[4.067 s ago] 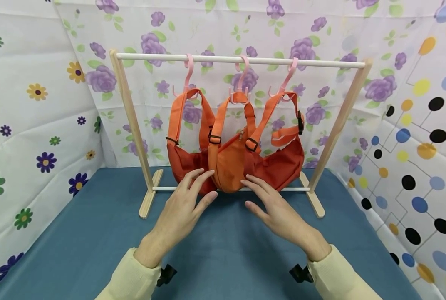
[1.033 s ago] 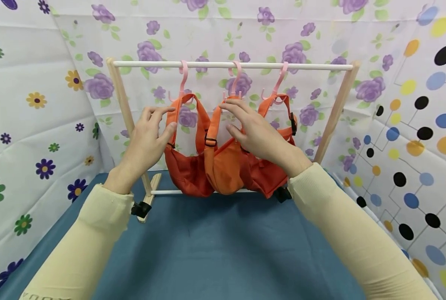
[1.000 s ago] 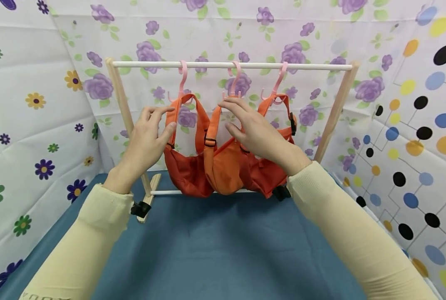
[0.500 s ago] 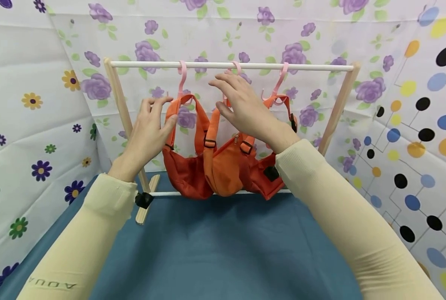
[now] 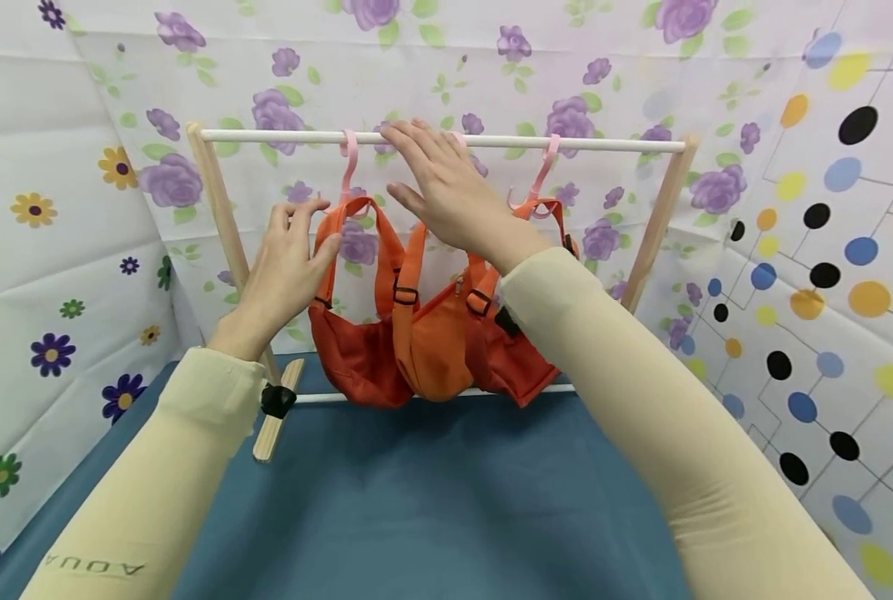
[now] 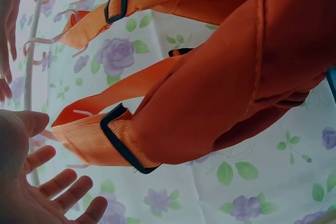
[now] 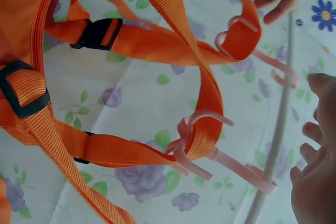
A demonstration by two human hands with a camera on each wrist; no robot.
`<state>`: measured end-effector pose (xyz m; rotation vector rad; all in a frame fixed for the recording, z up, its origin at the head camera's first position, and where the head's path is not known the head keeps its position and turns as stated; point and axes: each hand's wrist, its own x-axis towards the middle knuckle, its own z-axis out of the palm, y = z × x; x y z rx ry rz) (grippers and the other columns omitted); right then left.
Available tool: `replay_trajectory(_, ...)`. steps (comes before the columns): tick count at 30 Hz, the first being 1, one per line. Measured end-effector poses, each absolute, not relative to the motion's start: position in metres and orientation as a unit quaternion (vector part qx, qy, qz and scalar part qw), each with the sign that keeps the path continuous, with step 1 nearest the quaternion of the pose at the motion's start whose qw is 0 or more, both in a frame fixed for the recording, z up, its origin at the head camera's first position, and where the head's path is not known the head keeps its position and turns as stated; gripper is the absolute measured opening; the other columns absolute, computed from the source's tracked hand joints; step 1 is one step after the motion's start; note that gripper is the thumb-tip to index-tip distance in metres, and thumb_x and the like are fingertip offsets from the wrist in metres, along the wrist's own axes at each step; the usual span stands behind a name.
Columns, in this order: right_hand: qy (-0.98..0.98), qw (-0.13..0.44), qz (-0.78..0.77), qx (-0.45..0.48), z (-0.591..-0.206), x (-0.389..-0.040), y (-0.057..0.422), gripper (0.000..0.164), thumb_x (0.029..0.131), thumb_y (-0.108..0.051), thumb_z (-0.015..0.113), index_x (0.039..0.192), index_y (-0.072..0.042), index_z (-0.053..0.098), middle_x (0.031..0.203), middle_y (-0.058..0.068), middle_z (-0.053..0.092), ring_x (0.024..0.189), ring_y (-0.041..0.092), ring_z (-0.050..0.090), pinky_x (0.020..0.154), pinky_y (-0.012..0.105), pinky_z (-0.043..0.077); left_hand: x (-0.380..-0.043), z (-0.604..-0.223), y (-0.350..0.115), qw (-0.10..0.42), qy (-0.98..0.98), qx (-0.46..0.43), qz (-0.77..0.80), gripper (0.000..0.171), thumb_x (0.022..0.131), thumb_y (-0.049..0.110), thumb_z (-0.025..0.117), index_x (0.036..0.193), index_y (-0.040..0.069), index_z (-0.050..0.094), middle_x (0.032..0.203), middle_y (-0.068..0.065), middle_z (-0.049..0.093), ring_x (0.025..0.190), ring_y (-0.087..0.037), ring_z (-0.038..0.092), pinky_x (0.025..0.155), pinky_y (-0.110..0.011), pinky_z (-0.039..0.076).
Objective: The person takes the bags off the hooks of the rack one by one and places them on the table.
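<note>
Three orange-red bags hang by their straps from pink hooks on a rack: the left bag (image 5: 356, 358), the middle bag (image 5: 435, 354) and the right bag (image 5: 520, 367). Beside the left bag's strap is my left hand (image 5: 277, 271), its fingers spread and apart from the strap in the left wrist view. My right hand (image 5: 454, 192) is raised in front of the rail (image 5: 281, 136), fingers extended and holding nothing. It hides most of the middle hook. The left hook (image 5: 351, 162) and right hook (image 5: 546, 167) show clearly.
Wooden posts (image 5: 217, 204) carry the rail at both ends, and a wooden foot (image 5: 270, 437) stands on the blue cloth (image 5: 431, 500). Flowered sheeting (image 5: 259, 50) rises behind the rack. A dotted sheet (image 5: 814, 250) stands at the right.
Both hands have risen from in front of the bags' lower parts. Over the last second my right hand went up and left to the rail; my left hand stayed by the left strap.
</note>
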<state>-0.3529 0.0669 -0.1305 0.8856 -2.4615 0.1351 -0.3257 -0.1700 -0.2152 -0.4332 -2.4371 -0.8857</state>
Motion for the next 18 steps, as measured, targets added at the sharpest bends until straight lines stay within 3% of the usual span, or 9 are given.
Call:
replay_trajectory(4, -0.912, 0.257, 0.03, 0.318, -0.127, -0.361, 0.056, 0.069, 0.112, -0.049, 0.037, 0.169, -0.023, 0.008, 0.175, -0.002, 0.008, 0.16, 0.014, -0.002, 0.126, 0.033, -0.007, -0.33, -0.219, -0.17, 0.261, -0.895, -0.165, -0.321, 0.057, 0.111, 0.039, 0.049, 0.159, 0.011, 0.038, 0.146, -0.024, 0.036, 0.105, -0.038, 0.048, 0.088, -0.051, 0.041)
replay_trajectory(11, -0.916, 0.252, 0.009, 0.311, -0.124, -0.367, 0.047, 0.07, 0.111, -0.051, 0.036, 0.169, -0.022, 0.009, 0.175, -0.002, 0.008, 0.16, 0.015, -0.002, 0.126, 0.032, -0.008, -0.337, -0.222, -0.166, 0.284, -0.899, -0.168, -0.289, 0.056, 0.11, 0.036, 0.051, 0.158, 0.01, 0.039, 0.146, -0.026, 0.037, 0.126, -0.046, 0.045, 0.104, -0.061, 0.037)
replay_trajectory(18, -0.913, 0.26, -0.002, 0.314, -0.115, -0.37, 0.034, 0.07, 0.111, -0.051, 0.036, 0.168, -0.019, 0.012, 0.174, 0.0, 0.014, 0.16, 0.017, 0.003, 0.126, 0.032, -0.007, -0.34, -0.219, -0.166, 0.278, -0.9, -0.159, -0.296, 0.057, 0.11, 0.036, 0.052, 0.158, 0.01, 0.038, 0.149, -0.025, 0.036, 0.13, -0.047, 0.044, 0.103, -0.061, 0.039)
